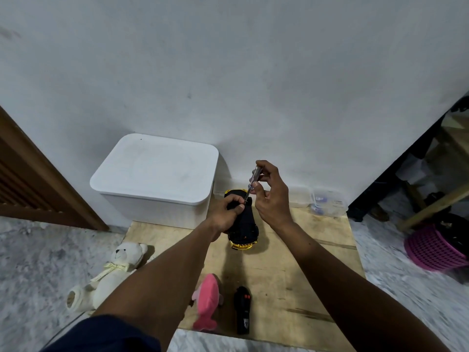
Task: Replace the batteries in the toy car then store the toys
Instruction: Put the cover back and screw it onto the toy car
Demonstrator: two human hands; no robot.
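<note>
The toy car (245, 229) lies upside down on the plywood board (291, 275), black underside up with gold bodywork at both ends. My left hand (225, 212) grips its left side and holds it steady. My right hand (270, 196) pinches a clear-handled screwdriver (252, 182), held steeply with its tip down on the car's underside near my left thumb. A white teddy bear (111, 273) lies on the floor to the left. On the near part of the board lie a pink plush fish (206, 301) and a black remote control (243, 309).
A white lidded storage bin (157, 176) stands against the wall behind the board. A small clear plastic container (327, 201) sits at the back right. A pink basket (431, 247) and dark shelving are at the far right. A wooden door frame (38, 186) is on the left.
</note>
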